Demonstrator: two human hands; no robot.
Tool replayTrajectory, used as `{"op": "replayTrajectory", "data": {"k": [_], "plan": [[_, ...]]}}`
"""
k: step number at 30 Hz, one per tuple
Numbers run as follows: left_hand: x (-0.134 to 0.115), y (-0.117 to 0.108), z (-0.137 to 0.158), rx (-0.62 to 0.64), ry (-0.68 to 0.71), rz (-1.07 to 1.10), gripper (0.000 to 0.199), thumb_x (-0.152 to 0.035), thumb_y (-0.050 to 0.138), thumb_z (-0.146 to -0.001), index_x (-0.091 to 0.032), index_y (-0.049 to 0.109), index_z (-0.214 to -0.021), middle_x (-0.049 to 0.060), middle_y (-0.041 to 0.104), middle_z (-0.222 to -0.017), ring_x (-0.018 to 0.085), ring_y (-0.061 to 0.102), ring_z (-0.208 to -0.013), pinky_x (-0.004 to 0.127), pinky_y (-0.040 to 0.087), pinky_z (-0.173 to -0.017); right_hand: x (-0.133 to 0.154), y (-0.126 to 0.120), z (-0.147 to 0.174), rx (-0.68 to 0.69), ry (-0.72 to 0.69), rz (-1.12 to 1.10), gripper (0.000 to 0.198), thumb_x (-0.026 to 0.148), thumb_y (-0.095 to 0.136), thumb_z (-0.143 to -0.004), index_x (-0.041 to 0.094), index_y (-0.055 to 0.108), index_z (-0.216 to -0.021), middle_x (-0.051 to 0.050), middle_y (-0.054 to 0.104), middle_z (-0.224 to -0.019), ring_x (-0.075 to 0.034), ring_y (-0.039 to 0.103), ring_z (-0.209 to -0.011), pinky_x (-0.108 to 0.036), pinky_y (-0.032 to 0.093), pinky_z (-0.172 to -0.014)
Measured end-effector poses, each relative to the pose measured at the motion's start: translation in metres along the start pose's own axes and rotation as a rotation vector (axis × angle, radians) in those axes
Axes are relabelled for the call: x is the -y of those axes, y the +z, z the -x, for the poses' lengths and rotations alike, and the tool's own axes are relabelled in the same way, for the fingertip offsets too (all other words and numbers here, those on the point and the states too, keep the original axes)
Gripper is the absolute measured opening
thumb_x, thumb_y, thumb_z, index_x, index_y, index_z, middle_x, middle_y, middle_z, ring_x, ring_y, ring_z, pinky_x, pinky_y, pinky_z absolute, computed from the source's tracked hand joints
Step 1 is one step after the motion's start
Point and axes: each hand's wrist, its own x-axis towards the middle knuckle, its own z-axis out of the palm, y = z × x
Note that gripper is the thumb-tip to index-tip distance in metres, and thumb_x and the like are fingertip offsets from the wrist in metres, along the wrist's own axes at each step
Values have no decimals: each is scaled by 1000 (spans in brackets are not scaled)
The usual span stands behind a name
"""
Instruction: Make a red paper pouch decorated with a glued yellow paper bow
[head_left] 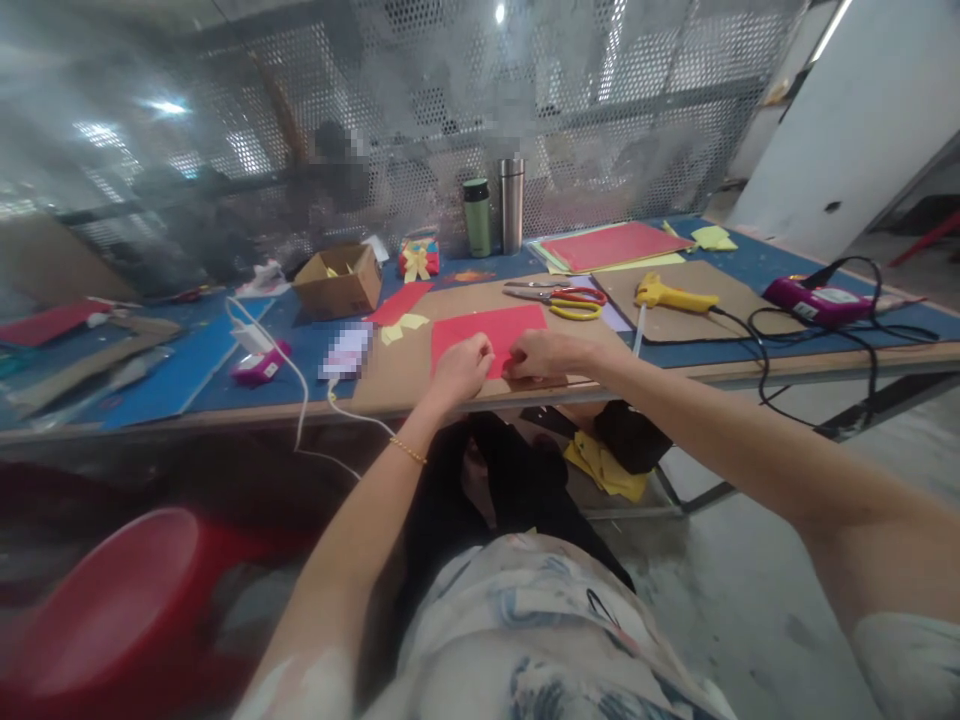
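A red sheet of paper [489, 325] lies on a brown cardboard sheet [379, 375] at the table's front edge. My left hand [465, 366] rests over the paper's near left part, its fingers curled and pressed together at the sheet. At the near right corner, my right hand [546, 355] has its fingers bent down on the paper's edge; the fingertips are partly hidden. Just beyond my right hand are red-handled scissors [577, 295] and a yellow-handled pair [576, 311]. Yellow paper pieces [403, 328] and a smaller red paper piece [401, 303] lie to the left.
A yellow glue gun [679, 295] lies right on cardboard, near a purple device [821, 300] with black cables. Behind stand a green bottle [477, 220] and a steel flask [511, 205]. Left are a phone [345, 350] on a white cable, a cardboard box [337, 280] and a red stool [120, 600].
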Motion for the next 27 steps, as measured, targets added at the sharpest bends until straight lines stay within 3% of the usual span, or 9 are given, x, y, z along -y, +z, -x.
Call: {"op": "replayTrajectory", "data": {"k": [8, 20, 27], "plan": [[0, -2, 1, 9, 1, 15, 10, -19, 52, -98, -20, 61, -93, 5, 70, -87, 20, 60, -80, 32, 40, -74, -11, -11, 11, 65, 35, 40, 37, 43, 60, -90, 20, 66, -62, -6, 70, -67, -18, 60, -64, -30, 38, -60], [4, 0, -2, -9, 11, 30, 10, -19, 51, -96, -21, 58, -89, 5, 67, -84, 20, 57, -78, 33, 37, -72, -51, -4, 15, 3, 60, 107, 39, 49, 61, -91, 20, 65, -65, -4, 68, -71, -16, 55, -67, -29, 34, -61], [-1, -3, -1, 9, -12, 34, 7, -23, 56, -95, -21, 56, -89, 4, 66, -84, 20, 59, -80, 32, 38, -73, -59, -4, 22, 41, 86, 41, 37, 40, 60, -91, 19, 60, -61, -2, 61, -61, -14, 53, -61, -28, 35, -60]]}}
